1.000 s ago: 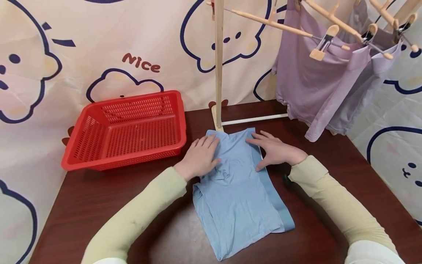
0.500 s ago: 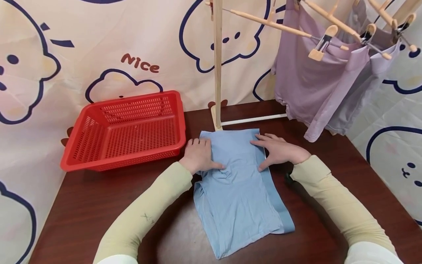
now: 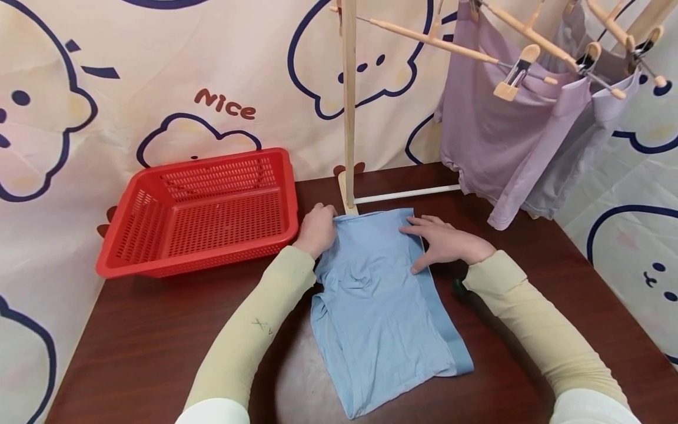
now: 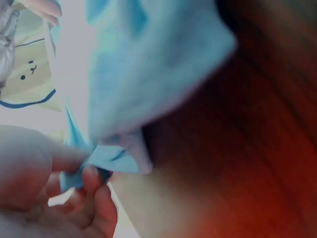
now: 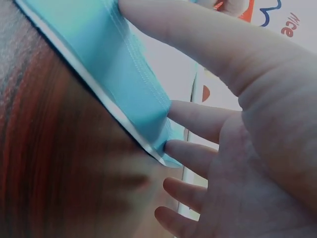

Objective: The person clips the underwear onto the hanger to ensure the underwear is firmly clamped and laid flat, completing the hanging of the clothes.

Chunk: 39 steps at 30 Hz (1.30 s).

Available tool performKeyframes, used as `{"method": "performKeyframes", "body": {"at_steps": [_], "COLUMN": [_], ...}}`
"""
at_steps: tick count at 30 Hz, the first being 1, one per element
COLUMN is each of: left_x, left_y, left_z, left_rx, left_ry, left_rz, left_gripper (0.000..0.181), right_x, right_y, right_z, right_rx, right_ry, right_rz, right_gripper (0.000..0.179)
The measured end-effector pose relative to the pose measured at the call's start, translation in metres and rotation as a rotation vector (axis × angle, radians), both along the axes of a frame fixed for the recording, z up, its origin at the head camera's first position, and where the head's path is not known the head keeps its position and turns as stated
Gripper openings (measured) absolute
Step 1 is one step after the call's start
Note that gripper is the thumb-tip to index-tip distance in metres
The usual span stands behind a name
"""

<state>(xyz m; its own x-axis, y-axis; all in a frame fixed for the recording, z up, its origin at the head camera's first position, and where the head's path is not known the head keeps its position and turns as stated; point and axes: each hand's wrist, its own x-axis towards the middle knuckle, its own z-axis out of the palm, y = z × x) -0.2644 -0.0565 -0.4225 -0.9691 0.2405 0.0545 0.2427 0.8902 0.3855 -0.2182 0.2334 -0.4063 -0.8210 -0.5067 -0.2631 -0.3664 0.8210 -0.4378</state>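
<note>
A pair of light blue boxer briefs (image 3: pixel 381 306) lies spread on the dark table in the head view, its waistband (image 3: pixel 445 333) along the right side. My left hand (image 3: pixel 318 229) pinches the far left corner of the briefs. The left wrist view shows that fabric (image 4: pixel 111 158) between thumb and fingers. On the other side my right hand (image 3: pixel 447 241) has its fingers spread, with fingertips touching the waistband. Its straight fingers (image 5: pixel 198 121) also show in the right wrist view. Small creases gather near the middle of the briefs.
A red plastic basket (image 3: pixel 198 262) stands at the back left. Behind the briefs rises a wooden rack post (image 3: pixel 349 118), with a white bar (image 3: pixel 408 194) running right from its foot. Purple and grey garments (image 3: pixel 492 129) hang from clip hangers (image 3: pixel 434 41) at upper right.
My left hand has gone from lying flat on the briefs to their left edge, and now pinches the far left corner. The far edge is straighter. My right hand has barely moved.
</note>
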Motion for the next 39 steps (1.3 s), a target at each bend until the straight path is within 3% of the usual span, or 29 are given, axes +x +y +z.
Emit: {"method": "performKeyframes", "body": {"at_steps": [4, 6, 8, 12, 18, 23, 28, 34, 39], "left_x": [-0.001, -0.002, -0.002, -0.001, 0.001, 0.004, 0.009, 0.009, 0.006], "left_y": [0.002, 0.004, 0.004, 0.004, 0.008, 0.018, 0.026, 0.031, 0.032], "left_z": [0.006, 0.008, 0.009, 0.007, 0.018, 0.036, 0.061, 0.097, 0.118], "left_rx": [0.054, 0.033, -0.034, -0.108, 0.046, 0.151, 0.293, 0.456, 0.54], "left_ry": [0.106, 0.13, 0.113, 0.046, 0.067, 0.098, 0.154, 0.216, 0.29], "left_rz": [0.092, 0.132, 0.155, 0.141, 0.135, 0.112, 0.051, -0.027, -0.052], "left_gripper": [0.017, 0.017, 0.024, 0.044, 0.059, 0.069, 0.072, 0.076, 0.076], "right_x": [-0.003, -0.005, -0.007, -0.007, -0.006, -0.005, -0.004, 0.001, 0.006], "right_y": [-0.003, -0.006, -0.009, -0.009, -0.005, 0.0, 0.004, 0.006, 0.001], "right_z": [0.001, -0.001, -0.003, -0.003, 0.007, 0.014, 0.025, 0.046, 0.066], "right_rx": [0.007, 0.007, 0.004, -0.027, -0.083, -0.088, -0.117, -0.203, -0.24], "right_ry": [-0.002, -0.007, -0.008, -0.012, 0.028, 0.044, 0.087, 0.186, 0.289], "right_rz": [-0.028, -0.044, -0.051, -0.066, -0.092, -0.121, -0.127, -0.142, -0.141], "right_gripper": [0.102, 0.104, 0.105, 0.101, 0.1, 0.1, 0.098, 0.092, 0.088]}}
